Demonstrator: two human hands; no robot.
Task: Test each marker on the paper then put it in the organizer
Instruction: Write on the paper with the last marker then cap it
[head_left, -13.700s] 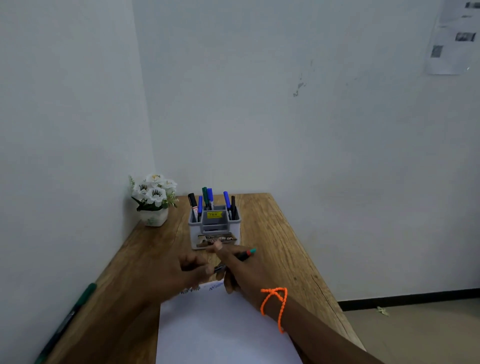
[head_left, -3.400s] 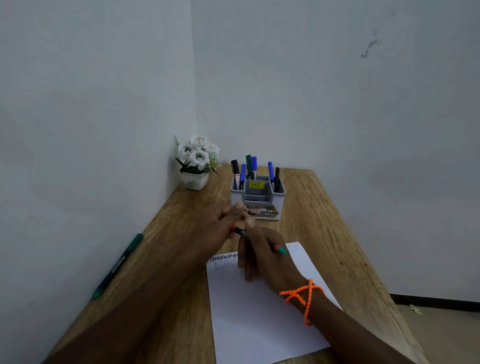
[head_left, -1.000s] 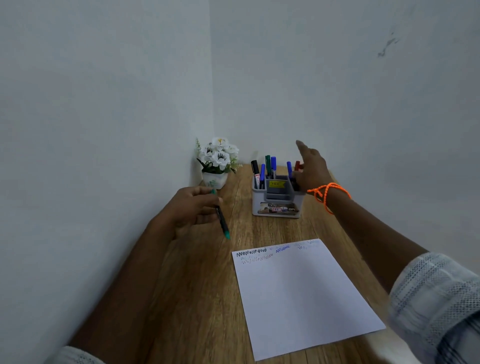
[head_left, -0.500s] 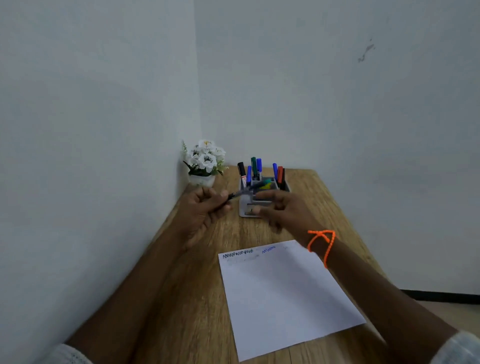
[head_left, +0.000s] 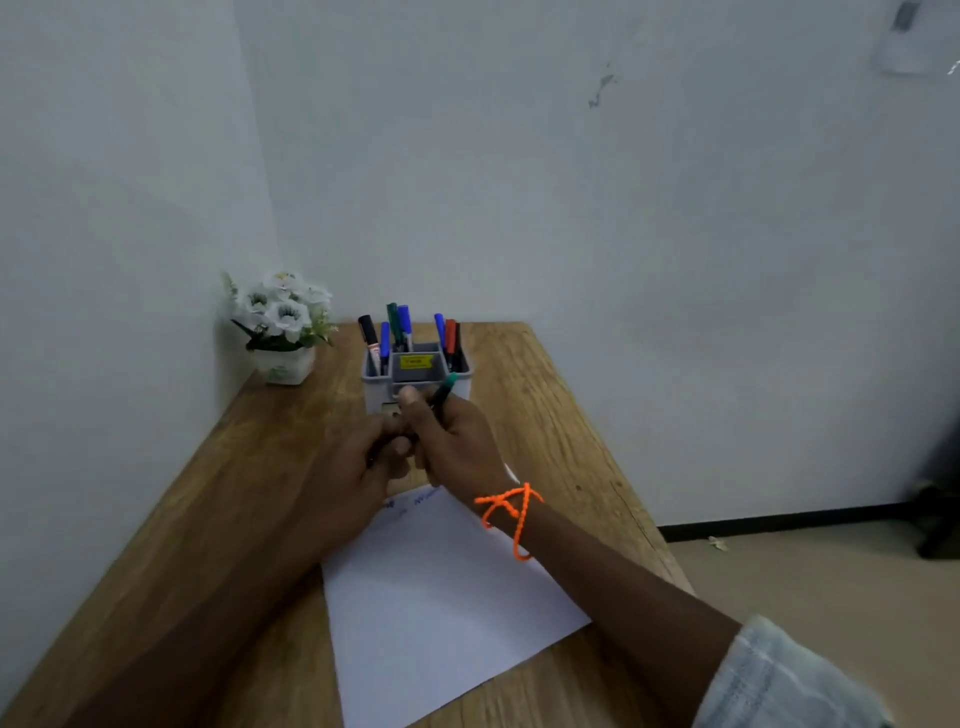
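Holding a green-capped marker (head_left: 441, 397), both hands' grips, left hand (head_left: 358, 462) and right hand (head_left: 457, 447), clamp it above the paper (head_left: 441, 597).

2 pale, bluish-white walls (head_left: 571, 182) meet in a corner behind the wooden surface (head_left: 218, 519), which is pushed into that corner with its left edge against the left wall. The back wall carries a small dark scuff (head_left: 601, 89) and, at the top right, a blurred sheet of paper (head_left: 914, 36). A black skirting strip (head_left: 779, 521) runs along the wall's base above a beige floor (head_left: 831, 582). A small scrap (head_left: 718, 543) lies on the floor. Light is soft and even.
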